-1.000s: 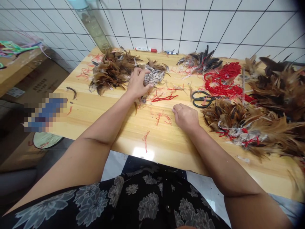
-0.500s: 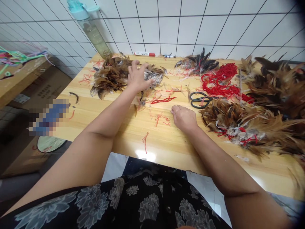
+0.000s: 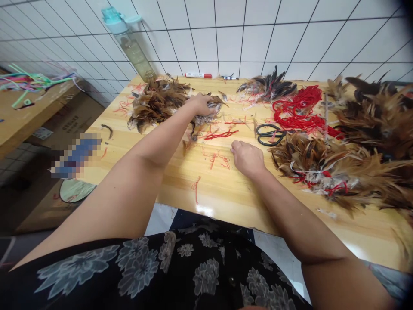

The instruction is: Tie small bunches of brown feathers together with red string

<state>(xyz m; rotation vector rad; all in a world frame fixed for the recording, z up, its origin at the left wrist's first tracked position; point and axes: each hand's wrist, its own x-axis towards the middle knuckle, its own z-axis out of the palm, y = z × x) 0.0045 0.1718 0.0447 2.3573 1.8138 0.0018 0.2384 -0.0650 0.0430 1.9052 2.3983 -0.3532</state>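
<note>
My left hand [image 3: 201, 104] lies on the right end of a pile of brown feathers [image 3: 155, 101] at the back of the table, its fingers curled down onto the pale feathers there. Closed in a loose fist, my right hand [image 3: 249, 158] rests on the wood near the middle; what its fingers hold, if anything, is hidden. Short pieces of red string [image 3: 222, 134] lie between the two hands. Black-handled scissors [image 3: 270, 134] are just beyond my right hand, partly beside a tangle of red cord [image 3: 300, 107].
Large feather bundles [image 3: 364, 172] tied with red cord cover the right side. A small dark feather bunch [image 3: 269, 86], a red marker [image 3: 198, 75] and a blue one [image 3: 229, 78] lie by the tiled wall. A water bottle [image 3: 137, 54] stands at back left.
My left hand has come down and to the right onto the feathers, its spread fingers now curled. My right hand stays in place. The view has shifted slightly.
</note>
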